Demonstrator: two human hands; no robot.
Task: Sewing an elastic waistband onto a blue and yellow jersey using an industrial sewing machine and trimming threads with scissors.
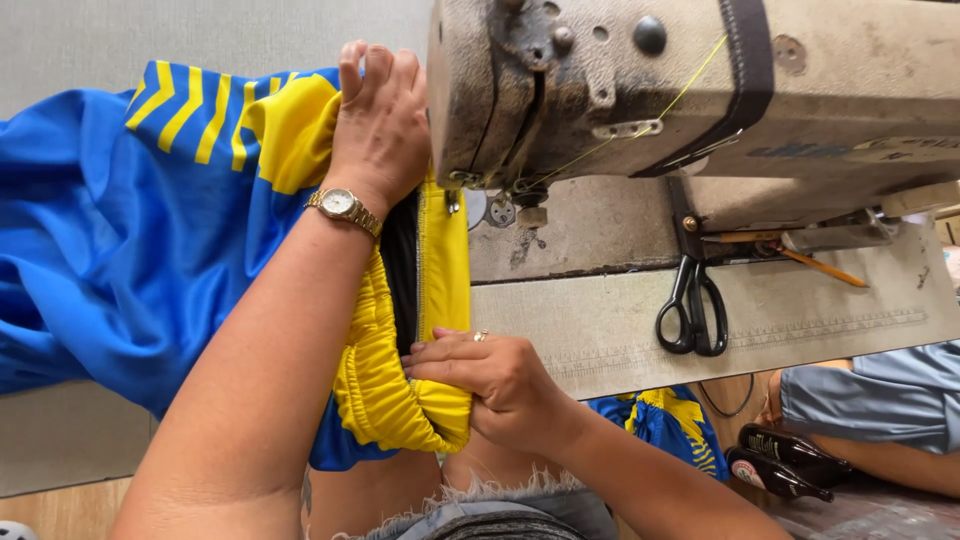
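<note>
The left hand (380, 120) is pressing flat and open on the blue and yellow shorts (150, 230) by the sewing machine (700, 90). The right hand (495, 385) is gripping the yellow waistband (400, 395).

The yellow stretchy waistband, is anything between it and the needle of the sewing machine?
Nothing visible: the gathered yellow elastic waistband runs straight under the worn grey sewing machine. The left hand presses the fabric beside the machine head; the right hand pinches the near end.

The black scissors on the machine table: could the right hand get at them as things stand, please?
Probably yes: the scissors lie uncovered on the table beside the right hand, though that hand now grips the yellow waistband.
</note>
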